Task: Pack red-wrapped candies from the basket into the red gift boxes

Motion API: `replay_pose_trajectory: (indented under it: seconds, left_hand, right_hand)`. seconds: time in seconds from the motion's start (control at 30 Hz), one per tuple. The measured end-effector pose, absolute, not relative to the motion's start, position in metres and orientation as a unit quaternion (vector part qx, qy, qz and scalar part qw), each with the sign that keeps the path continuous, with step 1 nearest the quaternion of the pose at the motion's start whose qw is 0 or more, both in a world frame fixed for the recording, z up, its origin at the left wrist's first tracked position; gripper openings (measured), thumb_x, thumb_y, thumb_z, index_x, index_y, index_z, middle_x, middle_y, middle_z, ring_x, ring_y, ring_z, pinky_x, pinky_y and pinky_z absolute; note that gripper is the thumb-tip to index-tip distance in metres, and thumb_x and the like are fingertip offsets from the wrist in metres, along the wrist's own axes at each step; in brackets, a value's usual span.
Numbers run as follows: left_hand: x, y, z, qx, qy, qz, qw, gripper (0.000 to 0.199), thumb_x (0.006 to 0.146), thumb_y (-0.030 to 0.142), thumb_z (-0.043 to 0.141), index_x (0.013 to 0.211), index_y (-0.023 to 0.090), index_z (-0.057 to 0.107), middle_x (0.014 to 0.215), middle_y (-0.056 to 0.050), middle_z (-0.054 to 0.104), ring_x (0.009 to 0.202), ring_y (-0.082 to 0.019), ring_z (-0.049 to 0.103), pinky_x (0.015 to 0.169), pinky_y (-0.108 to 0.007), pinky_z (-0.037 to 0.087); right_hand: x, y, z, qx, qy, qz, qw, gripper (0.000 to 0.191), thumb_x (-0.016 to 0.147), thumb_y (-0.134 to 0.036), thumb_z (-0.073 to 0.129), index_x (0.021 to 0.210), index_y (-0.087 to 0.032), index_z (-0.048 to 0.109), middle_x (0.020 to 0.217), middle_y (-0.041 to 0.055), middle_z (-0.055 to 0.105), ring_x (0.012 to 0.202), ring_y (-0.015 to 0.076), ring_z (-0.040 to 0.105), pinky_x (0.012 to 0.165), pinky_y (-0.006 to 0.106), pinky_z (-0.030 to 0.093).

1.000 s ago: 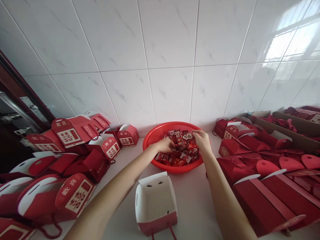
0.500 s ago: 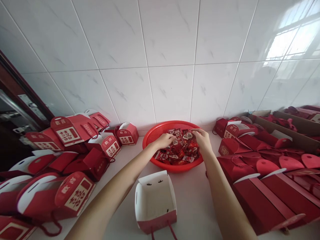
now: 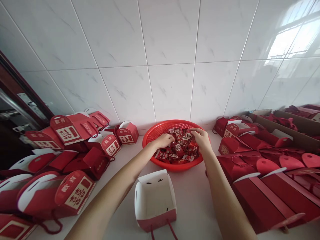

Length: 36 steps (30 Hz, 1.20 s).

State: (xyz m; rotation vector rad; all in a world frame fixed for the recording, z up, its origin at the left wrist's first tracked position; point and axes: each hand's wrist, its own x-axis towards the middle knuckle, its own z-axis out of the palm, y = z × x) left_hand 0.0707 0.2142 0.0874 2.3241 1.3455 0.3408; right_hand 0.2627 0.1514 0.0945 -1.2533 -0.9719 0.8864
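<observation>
A red plastic basket (image 3: pixel 177 167) with a perforated wall holds a heap of small red wrapped candies (image 3: pixel 178 148). My left hand (image 3: pixel 164 141) reaches over the basket's left side, its fingers curled down onto the candies. Its fingertips are partly hidden, and I cannot make out what they hold. On the right side of the heap, my right hand (image 3: pixel 201 139) has thumb and fingers drawn together at the edge of a wrapped candy with a cream label. Nearer to me, between my forearms, stands an open red box (image 3: pixel 155 203) with a white inside and red cord handles.
Red gift boxes (image 3: pixel 75 191) with cream labels are piled at the left, some open. Flattened or folded red boxes (image 3: pixel 268 200) and a brown carton (image 3: pixel 302 133) fill the right. A white tiled wall (image 3: pixel 171 83) rises behind the basket on the white counter (image 3: pixel 192 196).
The left hand has shifted slightly among the candies, and a labelled candy beside it has moved a little. The right hand and the open box stay almost where they were.
</observation>
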Motion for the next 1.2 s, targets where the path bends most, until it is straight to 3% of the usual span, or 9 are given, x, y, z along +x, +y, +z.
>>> replay_pose_trajectory:
  seconds: [0.1,0.17,0.4,0.57,0.7,0.77,0.87,1.03,1.2]
  left_hand:
    - [0.066,0.218,0.085,0.826,0.521,0.109,0.183,0.030,0.085,0.018,0.048,0.102,0.020,0.073,0.111,-0.007,0.074,0.105,-0.023,0.065,0.092,-0.028,0.048]
    - [0.064,0.219,0.085,0.821,0.540,0.081,0.168,0.033,0.083,0.017,0.052,0.109,0.020,0.071,0.119,-0.009,0.072,0.106,-0.024,0.066,0.092,-0.030,0.049]
    - [0.065,0.215,0.088,0.825,0.551,-0.011,0.123,0.017,0.082,0.025,0.060,0.092,0.024,0.074,0.105,-0.004,0.075,0.097,-0.024,0.068,0.083,-0.030,0.052]
    - [0.068,0.208,0.097,0.844,0.531,-0.016,0.074,0.013,0.082,0.026,0.064,0.086,0.019,0.075,0.098,-0.010,0.074,0.093,-0.030,0.069,0.085,-0.039,0.053]
    - [0.090,0.195,0.104,0.910,0.411,0.027,0.050,0.028,0.093,0.030,0.056,0.114,0.022,0.072,0.129,-0.010,0.064,0.121,-0.026,0.059,0.105,-0.036,0.044]
    - [0.107,0.189,0.103,0.949,0.309,0.013,0.058,0.029,0.093,0.034,0.059,0.119,0.028,0.071,0.139,-0.005,0.060,0.128,-0.023,0.055,0.111,-0.031,0.039]
    - [0.129,0.185,0.097,0.986,0.156,-0.046,0.016,0.034,0.094,0.039,0.059,0.125,0.029,0.069,0.147,-0.004,0.056,0.137,-0.025,0.047,0.114,-0.035,0.033]
    - [0.137,0.193,0.093,0.971,0.212,-0.088,-0.073,0.023,0.094,0.037,0.057,0.100,0.028,0.077,0.119,-0.004,0.073,0.121,-0.024,0.058,0.106,-0.036,0.037]
    - [0.133,0.218,0.092,0.940,0.312,-0.093,-0.101,0.008,0.077,0.025,0.071,0.075,0.018,0.075,0.086,-0.013,0.076,0.102,-0.033,0.064,0.099,-0.047,0.039]
  right_hand:
    - [0.262,0.151,0.095,-0.540,-0.426,0.384,0.616,0.024,0.065,-0.030,0.058,0.077,-0.017,0.074,0.072,0.0030,0.069,0.063,0.0151,0.058,0.056,0.025,0.044]
    - [0.262,0.151,0.095,-0.535,-0.426,0.385,0.620,0.023,0.064,-0.030,0.058,0.076,-0.018,0.074,0.073,0.0036,0.070,0.066,0.0164,0.060,0.058,0.026,0.044]
    - [0.263,0.153,0.092,-0.523,-0.396,0.384,0.650,0.024,0.063,-0.032,0.060,0.077,-0.018,0.074,0.070,0.0027,0.069,0.062,0.0163,0.057,0.056,0.027,0.043]
    - [0.266,0.156,0.089,-0.510,-0.366,0.376,0.682,0.025,0.063,-0.035,0.063,0.077,-0.017,0.073,0.071,0.0025,0.069,0.065,0.0168,0.059,0.058,0.027,0.044]
    - [0.269,0.159,0.088,-0.495,-0.337,0.373,0.709,0.025,0.061,-0.036,0.065,0.075,-0.017,0.071,0.064,-0.0002,0.064,0.063,0.0153,0.057,0.057,0.026,0.044]
    - [0.270,0.161,0.087,-0.487,-0.320,0.372,0.723,0.025,0.061,-0.036,0.065,0.076,-0.017,0.070,0.064,-0.0009,0.064,0.062,0.0146,0.057,0.057,0.026,0.045]
    - [0.271,0.163,0.087,-0.477,-0.300,0.372,0.738,0.024,0.061,-0.034,0.064,0.076,-0.017,0.069,0.065,-0.0007,0.065,0.062,0.0137,0.058,0.057,0.025,0.047]
    - [0.272,0.164,0.086,-0.478,-0.290,0.378,0.738,0.017,0.060,-0.028,0.065,0.073,-0.016,0.069,0.059,-0.0020,0.063,0.056,0.0123,0.055,0.054,0.024,0.045]
    - [0.270,0.162,0.087,-0.482,-0.284,0.383,0.735,0.014,0.061,-0.027,0.065,0.071,-0.017,0.070,0.061,-0.0004,0.065,0.058,0.0138,0.057,0.054,0.025,0.045]
